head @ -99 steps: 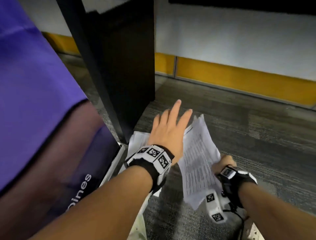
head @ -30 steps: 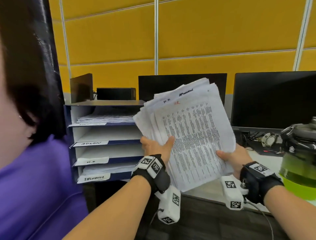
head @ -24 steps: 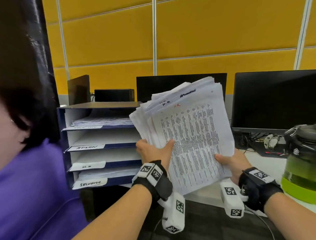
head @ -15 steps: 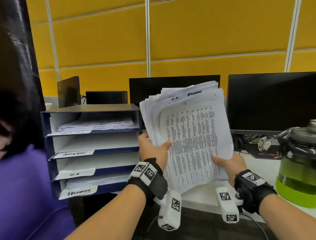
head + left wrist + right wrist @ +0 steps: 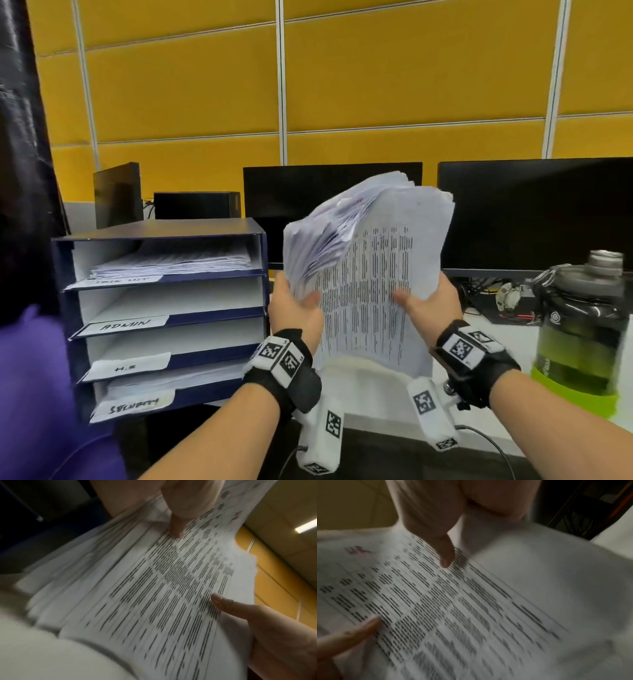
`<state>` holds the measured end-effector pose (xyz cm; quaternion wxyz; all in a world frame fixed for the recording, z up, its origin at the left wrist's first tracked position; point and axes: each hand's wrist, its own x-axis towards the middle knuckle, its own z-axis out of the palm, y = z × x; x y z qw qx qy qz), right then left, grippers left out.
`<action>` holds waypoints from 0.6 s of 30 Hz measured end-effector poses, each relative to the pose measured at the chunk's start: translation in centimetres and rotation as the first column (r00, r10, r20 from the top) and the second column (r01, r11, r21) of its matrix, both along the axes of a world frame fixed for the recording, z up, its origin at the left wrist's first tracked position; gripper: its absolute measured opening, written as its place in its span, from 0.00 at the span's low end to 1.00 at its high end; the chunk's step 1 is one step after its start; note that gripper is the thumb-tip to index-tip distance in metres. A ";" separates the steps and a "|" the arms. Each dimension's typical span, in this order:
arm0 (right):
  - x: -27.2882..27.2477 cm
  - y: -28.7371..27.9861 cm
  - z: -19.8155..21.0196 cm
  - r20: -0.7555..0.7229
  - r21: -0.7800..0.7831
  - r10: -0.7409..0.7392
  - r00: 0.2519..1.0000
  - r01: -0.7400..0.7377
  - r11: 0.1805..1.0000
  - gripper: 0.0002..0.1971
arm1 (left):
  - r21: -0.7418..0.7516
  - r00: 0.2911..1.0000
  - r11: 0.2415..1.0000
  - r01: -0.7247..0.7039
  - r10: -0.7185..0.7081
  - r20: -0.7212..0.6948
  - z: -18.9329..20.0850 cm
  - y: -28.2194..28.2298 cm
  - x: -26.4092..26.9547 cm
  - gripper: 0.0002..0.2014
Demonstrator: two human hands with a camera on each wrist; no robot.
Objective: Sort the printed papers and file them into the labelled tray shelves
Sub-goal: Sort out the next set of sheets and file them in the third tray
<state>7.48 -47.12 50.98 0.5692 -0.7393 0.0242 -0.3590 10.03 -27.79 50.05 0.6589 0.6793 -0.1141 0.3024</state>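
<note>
A thick stack of printed papers (image 5: 370, 274) stands nearly upright above the desk, its top edge fanned and tipping away from me. My left hand (image 5: 296, 308) grips its left edge with the thumb (image 5: 176, 524) on the printed face. My right hand (image 5: 428, 301) grips the right edge, thumb (image 5: 445, 555) on the front sheet (image 5: 471, 608). To the left stands a blue tray shelf unit (image 5: 164, 233) with four levels; its lower labels read ADMIN (image 5: 125, 324), H.R (image 5: 126, 367) and a third, hard-to-read word (image 5: 135, 404). The top and bottom levels hold papers.
Two dark monitors (image 5: 534, 212) line the back of the white desk (image 5: 370, 394) before a yellow partition. A green and black water jug (image 5: 582, 329) stands at the right. A person in a purple top (image 5: 41, 394) is close at my left.
I rose from the floor with the stack to the desk. In the last second the stack shifted right and tipped back, and my right hand slid up its right edge.
</note>
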 end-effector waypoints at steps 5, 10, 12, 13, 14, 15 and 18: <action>-0.4 -1.3 -0.1 -0.065 -0.088 0.032 0.997 -0.037 0.995 0.31 | 0.036 0.995 0.995 0.098 -0.096 -0.037 0.5 0.6 -0.4 0.30; -0.7 -1.4 1.2 -0.010 -0.075 0.155 0.988 -0.155 0.985 0.35 | 0.053 0.986 0.984 0.167 -0.166 -0.036 2.0 1.1 -0.2 0.31; -0.5 -1.1 1.5 0.032 -0.044 0.157 0.987 -0.155 0.987 0.30 | 0.043 0.983 0.982 0.181 -0.180 -0.034 2.0 1.2 0.0 0.35; -0.5 -0.9 1.6 0.062 -0.024 0.143 0.988 -0.141 0.990 0.27 | 0.039 0.982 0.981 0.188 -0.187 -0.026 2.1 1.2 0.1 0.34; -0.4 -0.7 1.7 0.081 -0.009 0.133 0.988 -0.133 0.991 0.25 | 0.049 0.982 0.980 0.190 -0.190 -0.020 2.1 1.1 0.2 0.32; -0.3 -0.5 1.7 0.094 -0.002 0.132 0.987 -0.133 0.991 0.24 | 0.068 0.982 0.980 0.188 -0.187 -0.019 2.1 0.9 0.3 0.26; 0.1 -0.7 2.0 0.112 -0.020 0.151 0.982 -0.150 0.988 0.21 | 0.070 0.986 0.983 0.168 -0.169 0.007 2.6 0.0 0.6 0.12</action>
